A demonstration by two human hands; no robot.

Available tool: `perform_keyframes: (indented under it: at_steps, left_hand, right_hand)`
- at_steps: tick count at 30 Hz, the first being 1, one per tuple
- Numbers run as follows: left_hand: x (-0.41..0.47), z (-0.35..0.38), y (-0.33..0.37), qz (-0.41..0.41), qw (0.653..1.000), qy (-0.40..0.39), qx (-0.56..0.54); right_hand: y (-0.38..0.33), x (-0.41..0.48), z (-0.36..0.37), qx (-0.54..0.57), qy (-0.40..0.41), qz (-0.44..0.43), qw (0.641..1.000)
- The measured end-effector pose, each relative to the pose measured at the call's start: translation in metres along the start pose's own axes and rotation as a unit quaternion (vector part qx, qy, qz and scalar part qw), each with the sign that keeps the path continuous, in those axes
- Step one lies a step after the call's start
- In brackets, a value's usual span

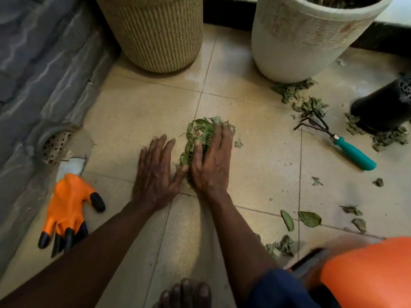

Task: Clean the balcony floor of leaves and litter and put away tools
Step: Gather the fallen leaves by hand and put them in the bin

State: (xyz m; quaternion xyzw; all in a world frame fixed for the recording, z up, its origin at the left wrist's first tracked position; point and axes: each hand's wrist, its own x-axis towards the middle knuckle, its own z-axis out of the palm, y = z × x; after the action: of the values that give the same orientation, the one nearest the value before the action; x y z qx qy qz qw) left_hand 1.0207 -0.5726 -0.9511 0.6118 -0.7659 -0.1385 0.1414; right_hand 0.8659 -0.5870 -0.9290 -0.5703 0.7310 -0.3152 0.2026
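- Beige tiled floor (138,112) fills the view. A grey stone wall (44,63) runs along its left edge.
- White ribbed pot (300,41) stands top right with dry plant matter in its mouth. A drift of crumpled leaves (298,96) lies against its base.
- Woven straw-coloured planter (153,34) stands top centre, apart from the white pot.
- Orange plastic item (367,274) sits bottom right beside your knee. It is too blurred to identify.
- Black pot (382,107) stands at the right edge, with more dry leaves round its foot.
- Your left hand (155,174) lies palm down on the tile with fingers straight and spread, holding nothing. The thumb touches the left edge of the leaf pile (200,130).
- Your right hand (213,161) rests on top of that pile, fingers laid nearly flat over the leaves and pressing them to the floor. No closed grasp is visible.
- The pile is mid-floor, mostly under and ahead of your right hand, near a tile joint.
- Orange glove (66,207) with black claw tips lies flat at lower left, near the wall and well apart from your hands.
- Hand rake (353,154) with a teal handle lies on the floor at right, its prongs pointing toward the leaves by the white pot.
- Perforated drain cover (54,147) is set at the wall's foot, above the glove.
- Loose leaves (310,218) are scattered lower right.
- Your bare toes (184,292) show at the bottom edge.
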Motion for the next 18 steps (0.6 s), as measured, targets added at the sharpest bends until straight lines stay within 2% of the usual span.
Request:
perform_keyframes:
  at_steps: [2, 4, 6, 8, 11, 13, 15, 18]
  left_hand:
    - [-0.001, -0.005, 0.002, 0.034, 0.999, -0.025, 0.026]
    - [-0.002, -0.009, 0.006, 0.087, 0.992, -0.061, 0.071]
    - [-0.002, -0.01, 0.011, 0.128, 0.982, -0.09, 0.108]
    - [0.005, -0.008, 0.013, 0.132, 0.978, -0.096, 0.129]
    - [0.033, -0.004, 0.018, 0.075, 0.988, -0.074, 0.116]
    - [0.054, -0.004, 0.021, 0.029, 0.994, -0.056, 0.084]
    - [0.07, -0.006, 0.02, 0.037, 0.997, -0.048, 0.039]
    - [0.082, -0.01, 0.012, 0.089, 0.995, -0.048, -0.019]
  right_hand:
    - [0.005, 0.022, -0.009, 0.043, 0.057, -0.038, 0.997]
    - [0.018, 0.047, -0.02, 0.01, 0.067, -0.023, 0.997]
    - [0.033, 0.07, -0.027, -0.033, -0.002, -0.017, 0.999]
    - [0.045, 0.08, -0.028, -0.077, -0.09, -0.068, 0.991]
    - [0.05, 0.072, -0.027, -0.103, -0.186, -0.193, 0.958]
    - [0.05, 0.059, -0.029, -0.069, -0.227, -0.225, 0.945]
    - [0.051, 0.044, -0.036, -0.022, -0.207, -0.211, 0.955]
    - [0.055, 0.022, -0.047, -0.028, -0.094, -0.164, 0.982]
